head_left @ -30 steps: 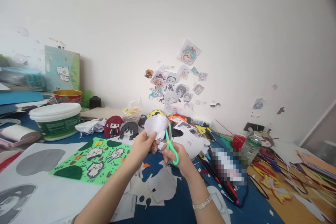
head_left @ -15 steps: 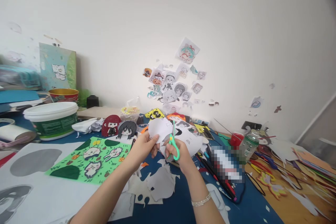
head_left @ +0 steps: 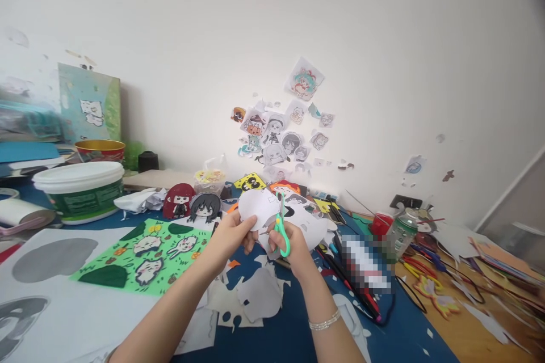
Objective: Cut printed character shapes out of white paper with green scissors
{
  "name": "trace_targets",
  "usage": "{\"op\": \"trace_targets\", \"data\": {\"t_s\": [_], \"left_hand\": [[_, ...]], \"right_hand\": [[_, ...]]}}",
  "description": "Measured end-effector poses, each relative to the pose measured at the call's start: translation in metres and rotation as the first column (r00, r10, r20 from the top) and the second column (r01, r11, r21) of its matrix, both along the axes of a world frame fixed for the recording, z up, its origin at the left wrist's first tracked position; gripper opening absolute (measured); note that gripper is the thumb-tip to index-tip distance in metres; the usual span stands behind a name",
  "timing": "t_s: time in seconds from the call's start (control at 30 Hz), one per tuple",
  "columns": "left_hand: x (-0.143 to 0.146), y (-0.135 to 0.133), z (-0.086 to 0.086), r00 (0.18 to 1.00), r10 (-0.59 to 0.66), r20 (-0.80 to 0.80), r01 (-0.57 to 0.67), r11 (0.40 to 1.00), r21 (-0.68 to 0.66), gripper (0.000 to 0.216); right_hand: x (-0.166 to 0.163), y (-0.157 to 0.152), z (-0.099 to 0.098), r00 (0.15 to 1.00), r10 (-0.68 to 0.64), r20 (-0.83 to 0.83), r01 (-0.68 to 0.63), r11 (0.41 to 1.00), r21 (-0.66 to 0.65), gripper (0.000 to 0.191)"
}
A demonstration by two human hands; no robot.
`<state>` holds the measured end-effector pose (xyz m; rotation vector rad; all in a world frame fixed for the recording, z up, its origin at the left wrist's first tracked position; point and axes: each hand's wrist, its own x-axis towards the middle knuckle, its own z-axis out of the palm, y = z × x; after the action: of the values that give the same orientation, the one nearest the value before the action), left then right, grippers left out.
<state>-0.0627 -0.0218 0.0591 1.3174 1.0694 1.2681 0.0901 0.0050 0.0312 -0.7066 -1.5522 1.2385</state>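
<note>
My left hand (head_left: 232, 236) pinches a small white paper cut-out (head_left: 258, 207) and holds it up above the table. My right hand (head_left: 293, 252) grips green-handled scissors (head_left: 281, 228) with fingers through the loops; the blades point up into the right edge of the cut-out. A bracelet circles my right wrist. Below my hands lie white paper scraps (head_left: 255, 298) on the blue table cover (head_left: 293, 329).
A green sheet with drawn cats (head_left: 145, 255) lies left of my hands, with a white-lidded tub (head_left: 80, 190) further left. Character cut-outs (head_left: 193, 207) stand behind. Pens and a blurred dark case (head_left: 366, 269) lie to the right, beside a bottle (head_left: 400, 233). Stickers (head_left: 281, 136) cover the wall.
The scissor blades, spread open a second ago, have come together on the paper's edge. Both hands stay close together; the view has drifted slightly.
</note>
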Motion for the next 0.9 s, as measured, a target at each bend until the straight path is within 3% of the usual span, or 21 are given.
{"op": "trace_targets", "data": {"t_s": [0.6, 0.9], "left_hand": [[-0.005, 0.003, 0.0, 0.999, -0.015, -0.032, 0.014, 1.0, -0.012, 0.027], [0.005, -0.008, 0.007, 0.991, 0.017, 0.133, -0.017, 1.0, -0.005, 0.025]], "right_hand": [[0.002, 0.001, -0.001, 0.999, -0.015, 0.038, 0.015, 1.0, 0.0, 0.028], [-0.001, 0.006, -0.005, 0.989, -0.088, 0.122, 0.087, 0.996, 0.011, 0.027]]}}
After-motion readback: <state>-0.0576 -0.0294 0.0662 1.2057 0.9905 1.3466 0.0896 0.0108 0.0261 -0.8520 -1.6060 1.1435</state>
